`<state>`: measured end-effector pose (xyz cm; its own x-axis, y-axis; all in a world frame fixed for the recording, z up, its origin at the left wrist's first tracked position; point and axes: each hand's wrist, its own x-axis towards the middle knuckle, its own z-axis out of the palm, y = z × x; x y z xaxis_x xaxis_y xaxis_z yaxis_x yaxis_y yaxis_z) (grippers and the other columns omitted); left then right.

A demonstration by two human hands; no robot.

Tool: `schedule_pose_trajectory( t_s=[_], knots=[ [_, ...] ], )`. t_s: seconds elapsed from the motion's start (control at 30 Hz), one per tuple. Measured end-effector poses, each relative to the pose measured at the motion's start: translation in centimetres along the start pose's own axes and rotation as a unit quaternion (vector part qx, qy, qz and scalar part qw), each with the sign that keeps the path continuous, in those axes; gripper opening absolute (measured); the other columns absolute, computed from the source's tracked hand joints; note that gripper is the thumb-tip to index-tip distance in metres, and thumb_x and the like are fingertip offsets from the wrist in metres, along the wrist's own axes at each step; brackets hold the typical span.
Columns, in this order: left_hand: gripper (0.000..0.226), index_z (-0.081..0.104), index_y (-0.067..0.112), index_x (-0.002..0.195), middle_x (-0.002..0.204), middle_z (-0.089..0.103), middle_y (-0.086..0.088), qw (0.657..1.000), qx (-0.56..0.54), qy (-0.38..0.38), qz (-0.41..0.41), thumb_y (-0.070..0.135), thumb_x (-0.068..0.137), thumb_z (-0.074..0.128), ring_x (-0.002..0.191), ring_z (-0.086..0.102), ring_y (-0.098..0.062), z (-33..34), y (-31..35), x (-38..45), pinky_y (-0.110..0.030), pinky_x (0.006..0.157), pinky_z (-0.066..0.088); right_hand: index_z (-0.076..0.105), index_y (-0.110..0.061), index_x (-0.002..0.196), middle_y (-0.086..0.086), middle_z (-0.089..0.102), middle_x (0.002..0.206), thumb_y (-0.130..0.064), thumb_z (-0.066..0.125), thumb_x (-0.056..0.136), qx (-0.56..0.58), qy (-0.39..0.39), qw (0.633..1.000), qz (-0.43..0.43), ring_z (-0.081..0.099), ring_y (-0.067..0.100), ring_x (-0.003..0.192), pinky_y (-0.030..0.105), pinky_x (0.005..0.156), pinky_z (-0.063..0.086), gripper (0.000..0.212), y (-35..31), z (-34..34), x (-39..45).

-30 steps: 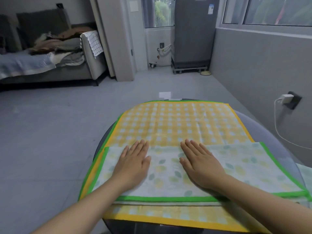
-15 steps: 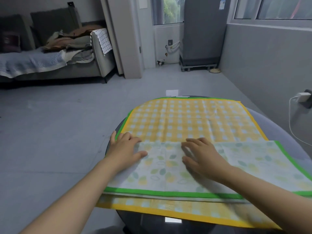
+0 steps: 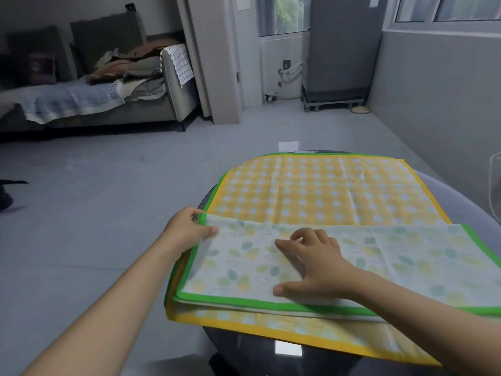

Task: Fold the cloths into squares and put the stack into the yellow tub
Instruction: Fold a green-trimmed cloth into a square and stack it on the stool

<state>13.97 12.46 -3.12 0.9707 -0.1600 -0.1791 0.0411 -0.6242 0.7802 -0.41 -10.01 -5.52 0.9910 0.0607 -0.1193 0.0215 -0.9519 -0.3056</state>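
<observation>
On the round dark table [image 3: 260, 356] lie two cloths: a yellow checked cloth [image 3: 320, 191] spread flat, and on its near half a folded leaf-print cloth [image 3: 406, 256]. The left hand [image 3: 187, 232] pinches the leaf-print cloth's far left corner; the right hand [image 3: 317, 261] presses its middle with loosely bent fingers, grasping nothing.

Green-edged leaf-print cloth [image 3: 352, 256] lies folded atop spread yellow checked cloth [image 3: 320, 191].

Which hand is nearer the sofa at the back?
Left. The left hand pinches the leaf-print cloth's left corner, on the sofa's side; the right hand rests mid-cloth, farther away.
</observation>
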Motion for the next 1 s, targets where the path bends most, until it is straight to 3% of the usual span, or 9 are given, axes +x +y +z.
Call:
schedule_pose_trajectory(
  t_s=[0.07, 0.2, 0.3, 0.4, 0.47, 0.6, 0.73, 0.87, 1.0],
  knots=[
    [0.031, 0.064, 0.004, 0.104, 0.092, 0.068, -0.007, 0.996, -0.080, -0.018, -0.033, 0.010, 0.077, 0.077, 0.075, 0.064, -0.020, -0.6, 0.2, -0.1, -0.024, 0.058, 0.049, 0.015, -0.039, 0.146, -0.005, 0.021, 0.141, -0.077, 0.055, 0.066, -0.008, -0.011, 1.000, 0.005, 0.016, 0.019, 0.131, 0.037, 0.108, 0.014, 0.097, -0.3, 0.0, -0.1],
    [0.029, 0.068, 0.000, 0.101, 0.083, 0.072, -0.014, 0.980, -0.187, -0.024, -0.056, 0.011, 0.076, 0.076, 0.063, 0.066, -0.023, -1.2, 1.6, -0.1, -0.033, 0.066, 0.056, 0.010, -0.036, 0.148, -0.001, 0.019, 0.145, -0.077, 0.054, 0.068, -0.029, -0.021, 0.999, 0.008, 0.014, 0.022, 0.134, 0.038, 0.110, 0.012, 0.100, -0.6, -0.1, -0.3],
    [0.015, 0.068, -0.001, 0.091, 0.063, 0.070, -0.009, 0.964, -0.260, -0.037, -0.049, 0.012, 0.083, 0.069, 0.048, 0.065, -0.018, -0.9, 3.6, -0.9, -0.026, 0.047, 0.054, 0.010, -0.035, 0.148, -0.001, 0.019, 0.146, -0.077, 0.055, 0.068, -0.030, -0.027, 0.999, 0.005, 0.014, 0.023, 0.135, 0.039, 0.110, 0.012, 0.101, -0.6, -0.2, -0.3],
    [0.019, 0.065, 0.000, 0.084, 0.061, 0.068, -0.010, 0.950, -0.307, -0.038, -0.039, 0.019, 0.083, 0.069, 0.049, 0.062, -0.021, -0.3, 5.8, -1.6, -0.027, 0.049, 0.052, 0.014, -0.033, 0.148, -0.003, 0.018, 0.148, -0.074, 0.055, 0.070, -0.019, -0.056, 0.998, -0.007, 0.013, 0.021, 0.136, 0.039, 0.112, 0.012, 0.097, 0.0, -1.2, -0.5],
    [0.023, 0.063, 0.000, 0.088, 0.063, 0.066, -0.011, 0.938, -0.342, -0.047, -0.038, 0.022, 0.083, 0.069, 0.051, 0.061, -0.021, 0.4, 7.2, -2.1, -0.026, 0.048, 0.050, 0.022, -0.032, 0.146, -0.006, 0.025, 0.148, -0.070, 0.053, 0.074, 0.027, -0.058, 0.998, -0.007, 0.018, 0.019, 0.136, 0.038, 0.112, 0.017, 0.087, 0.8, -2.1, -0.8],
    [0.022, 0.052, 0.007, 0.071, 0.036, 0.051, 0.003, 0.919, -0.386, -0.082, -0.017, 0.016, 0.088, 0.063, 0.025, 0.044, -0.006, 2.9, 10.4, -3.3, -0.010, 0.031, 0.033, 0.044, -0.030, 0.134, -0.011, 0.052, 0.128, -0.060, 0.054, 0.080, 0.193, 0.002, 0.981, 0.033, 0.044, 0.009, 0.123, 0.028, 0.103, 0.037, 0.063, 2.4, -4.3, -1.9],
    [0.015, 0.058, 0.011, 0.076, 0.047, 0.061, 0.005, 0.922, -0.374, -0.095, 0.025, 0.016, 0.085, 0.068, 0.035, 0.055, -0.006, 6.3, 12.7, -4.3, -0.013, 0.037, 0.040, 0.064, -0.028, 0.111, -0.011, 0.067, 0.106, -0.052, 0.053, 0.085, 0.355, 0.049, 0.931, 0.065, 0.062, 0.004, 0.096, 0.025, 0.086, 0.050, 0.036, 3.4, -6.7, -3.6],
    [0.017, 0.057, 0.011, 0.079, 0.067, 0.061, -0.003, 0.927, -0.354, -0.118, 0.026, 0.017, 0.082, 0.073, 0.047, 0.060, -0.012, 10.1, 13.9, -5.4, -0.018, 0.044, 0.048, 0.069, -0.021, 0.103, -0.002, 0.071, 0.093, -0.051, 0.051, 0.083, 0.445, 0.069, 0.890, 0.072, 0.065, 0.012, 0.081, 0.028, 0.075, 0.050, 0.040, 4.0, -8.2, -5.7],
    [0.019, 0.059, 0.008, 0.082, 0.071, 0.059, -0.007, 0.937, -0.321, -0.135, 0.022, 0.017, 0.079, 0.076, 0.055, 0.060, -0.018, 13.6, 14.0, -6.2, -0.025, 0.051, 0.055, 0.069, -0.016, 0.099, 0.000, 0.069, 0.084, -0.049, 0.052, 0.085, 0.450, 0.057, 0.888, 0.074, 0.062, 0.010, 0.071, 0.028, 0.067, 0.048, 0.040, 4.7, -8.3, -7.3]
  ],
)
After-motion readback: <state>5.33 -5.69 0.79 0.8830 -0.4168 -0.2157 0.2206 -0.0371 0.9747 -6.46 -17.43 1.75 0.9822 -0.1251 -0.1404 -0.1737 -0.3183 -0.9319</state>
